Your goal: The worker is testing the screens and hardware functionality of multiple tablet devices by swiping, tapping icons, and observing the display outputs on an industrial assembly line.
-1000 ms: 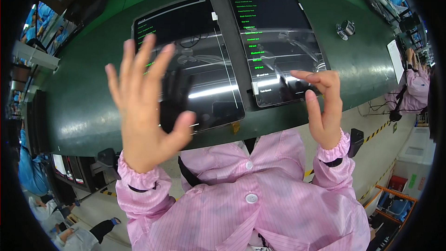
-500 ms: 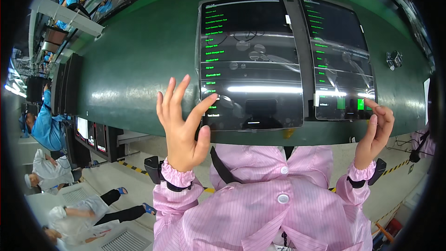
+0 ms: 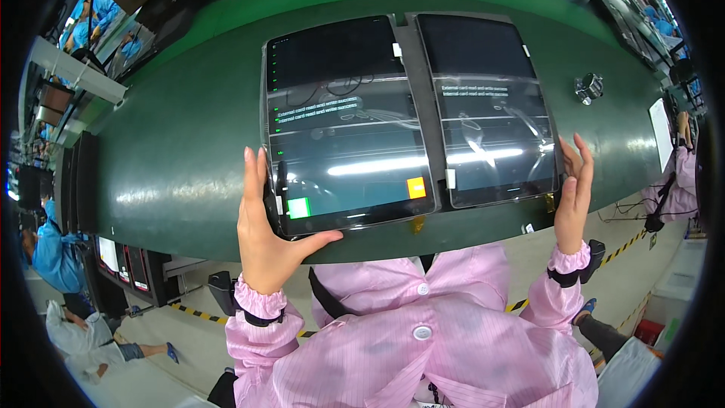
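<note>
A left tablet [image 3: 347, 153] and a right tablet [image 3: 492, 134], screens lit, lie side by side on a green workbench [image 3: 177, 151]. The left hand [image 3: 268, 245] frames the left tablet's near left corner, thumb spread wide from upright fingers. The right hand's [image 3: 574, 208] loosely bent fingers stand slightly apart at the right tablet's right edge; contact is unclear.

Tablets [image 3: 347, 151] glossy w/ clear plastic film [image 3: 472, 132], bench [image 3: 181, 143] smooth, semi-gloss.
</note>
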A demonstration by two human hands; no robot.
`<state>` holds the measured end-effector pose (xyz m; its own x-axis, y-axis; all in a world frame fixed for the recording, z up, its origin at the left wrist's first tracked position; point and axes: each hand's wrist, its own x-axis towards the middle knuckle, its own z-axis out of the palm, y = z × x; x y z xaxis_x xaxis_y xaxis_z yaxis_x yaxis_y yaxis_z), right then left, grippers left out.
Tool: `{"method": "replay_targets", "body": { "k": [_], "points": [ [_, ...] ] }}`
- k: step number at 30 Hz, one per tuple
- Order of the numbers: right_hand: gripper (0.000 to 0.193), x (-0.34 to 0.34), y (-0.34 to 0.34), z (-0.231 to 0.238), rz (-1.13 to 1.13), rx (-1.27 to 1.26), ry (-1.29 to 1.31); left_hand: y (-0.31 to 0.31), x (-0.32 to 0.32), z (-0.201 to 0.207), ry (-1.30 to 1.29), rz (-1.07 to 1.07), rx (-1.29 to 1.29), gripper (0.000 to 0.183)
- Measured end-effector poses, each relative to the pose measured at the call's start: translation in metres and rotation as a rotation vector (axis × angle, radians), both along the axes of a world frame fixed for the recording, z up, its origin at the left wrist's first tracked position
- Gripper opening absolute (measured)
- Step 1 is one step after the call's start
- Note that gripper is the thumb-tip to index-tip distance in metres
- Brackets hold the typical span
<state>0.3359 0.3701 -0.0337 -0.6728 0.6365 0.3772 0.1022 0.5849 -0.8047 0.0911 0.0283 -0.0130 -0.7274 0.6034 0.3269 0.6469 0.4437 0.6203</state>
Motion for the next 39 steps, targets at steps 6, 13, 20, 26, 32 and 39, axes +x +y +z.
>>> {"method": "replay_targets", "body": {
  "k": [6,13,20,26,32,39],
  "points": [
    [0.069,-0.001,0.000,0.000,-0.036,-0.034,0.003,0.005,-0.011,-0.004,0.049,-0.021,-0.014,0.138],
    [0.077,-0.003,0.001,0.003,-0.010,-0.085,0.020,0.012,-0.017,-0.004,0.020,-0.055,0.029,0.132],
    [0.081,0.008,0.007,-0.001,0.069,-0.037,0.028,0.010,-0.020,-0.005,0.044,-0.085,0.051,0.133],
    [0.025,0.013,-0.027,0.013,-0.335,0.121,0.217,0.011,-0.009,0.013,0.190,-0.037,-0.006,0.117],
    [0.026,-0.034,-0.118,0.039,0.268,-0.609,-0.231,0.034,0.033,0.013,0.521,-0.319,-0.011,0.052],
    [0.017,-0.083,-0.143,0.035,0.289,-0.874,-0.278,0.069,0.062,0.006,0.442,-0.311,-0.038,0.052]
  ]
}}
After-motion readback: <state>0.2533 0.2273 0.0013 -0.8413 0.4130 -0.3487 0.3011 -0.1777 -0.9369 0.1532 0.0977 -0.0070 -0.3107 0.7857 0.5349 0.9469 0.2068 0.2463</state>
